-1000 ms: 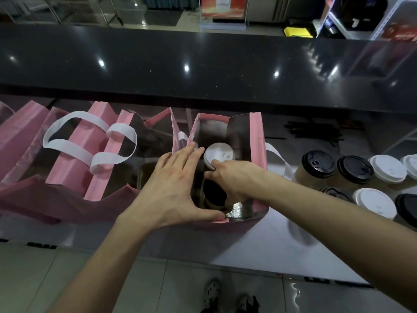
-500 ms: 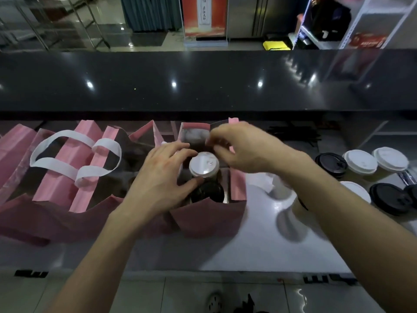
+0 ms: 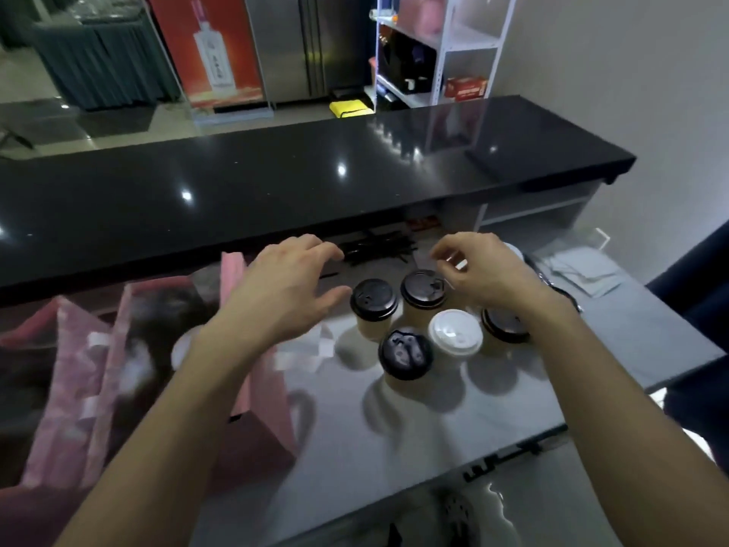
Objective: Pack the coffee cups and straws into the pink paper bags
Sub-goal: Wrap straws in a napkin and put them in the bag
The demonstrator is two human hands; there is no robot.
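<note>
Pink paper bags (image 3: 98, 373) sit blurry at the left while both hands hover empty, left hand (image 3: 288, 294) spread, right hand (image 3: 481, 274) loosely curled, probably going for the straws (image 3: 374, 252) behind the coffee cups (image 3: 414, 329).

Four black-lidded cups (image 3: 373, 300) and one white-lidded cup (image 3: 455, 332) stand in plain sight on the worktop (image 3: 394, 428). Two hands (image 3: 290, 288) hover above. The blurred pink bags (image 3: 79, 388) and the dark straws (image 3: 374, 252) cannot be counted.
</note>
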